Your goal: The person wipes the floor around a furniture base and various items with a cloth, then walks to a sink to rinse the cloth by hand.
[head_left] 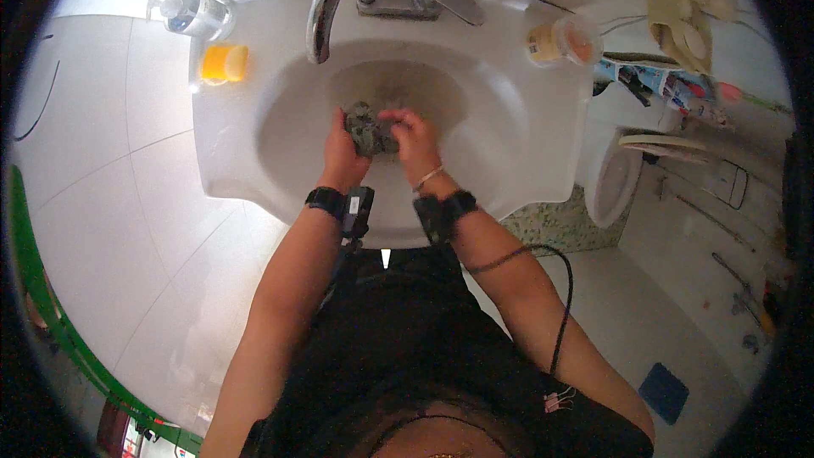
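Observation:
My left hand [343,153] is closed on the left side of a dark grey-green mottled object [366,129], lumpy and roughly palm-sized; its kind is too blurred to make out. My right hand [414,142] is at the object's right side with bent fingers over its edge. Motion smears those fingertips, so whether they grip it is unclear. Both hands are over the white sink basin [284,131], whose far part looks brownish and murky. The curved metal faucet [320,21] rises behind them, its spout left of centre.
A pump bottle [197,15] and a yellow container [225,63] stand on the sink's left rim. A tub [561,41] sits on the right rim. Right of the sink is a toilet [612,178]. A black cable [566,288] loops beside my right forearm.

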The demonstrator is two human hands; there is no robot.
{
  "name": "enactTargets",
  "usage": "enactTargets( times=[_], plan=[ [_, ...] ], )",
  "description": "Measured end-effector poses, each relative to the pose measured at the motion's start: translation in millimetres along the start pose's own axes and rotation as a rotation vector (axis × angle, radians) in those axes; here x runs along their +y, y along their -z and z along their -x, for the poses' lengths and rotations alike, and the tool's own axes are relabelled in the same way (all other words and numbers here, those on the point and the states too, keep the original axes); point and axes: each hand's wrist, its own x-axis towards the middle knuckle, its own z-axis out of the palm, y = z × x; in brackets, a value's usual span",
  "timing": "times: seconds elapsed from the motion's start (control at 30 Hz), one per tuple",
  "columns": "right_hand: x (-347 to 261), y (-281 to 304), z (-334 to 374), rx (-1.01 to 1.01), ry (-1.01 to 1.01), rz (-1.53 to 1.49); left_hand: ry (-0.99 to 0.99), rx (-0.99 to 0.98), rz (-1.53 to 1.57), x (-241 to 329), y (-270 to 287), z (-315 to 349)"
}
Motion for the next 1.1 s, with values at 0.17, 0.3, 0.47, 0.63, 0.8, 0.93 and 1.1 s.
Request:
enactTargets(
  times=[0.17,0.3,0.47,0.63,0.8,0.93,1.1],
  plan=[
    [-7.0,-22.6,-7.9,-0.157,0.191,0.199,0.089,0.037,-0.064,-14.8,-27.5,-9.6],
    [10.0,51.8,-62.6,-0.068,0.098,0.404,0.336,0.153,-0.065,-22.8,-90.0,0.0],
    [0.1,-6.1,-15.1,-0.109,0.235,0.342,0.207,0.061,0.152,-10.2,-38.4,-28.4],
    [-1.3,46.5,-54.8,-0.057,-0.017,0.268,0.010,-0.174,-0.774,-21.0,-80.9,-5.0],
    [14.1,1.6,-16.0,-0.007,0.245,0.396,0.217,-0.019,-0.081,-27.7,-43.3,-37.2],
    [6.5,37.2,-47.0,0.033,0.187,0.291,0.271,-0.132,-0.142,-36.1,-87.9,-10.6],
    [6.5,20.2,-25.7,0.031,0.075,0.518,0.306,0.017,-0.148,-41.3,-77.5,-29.7]
  ],
)
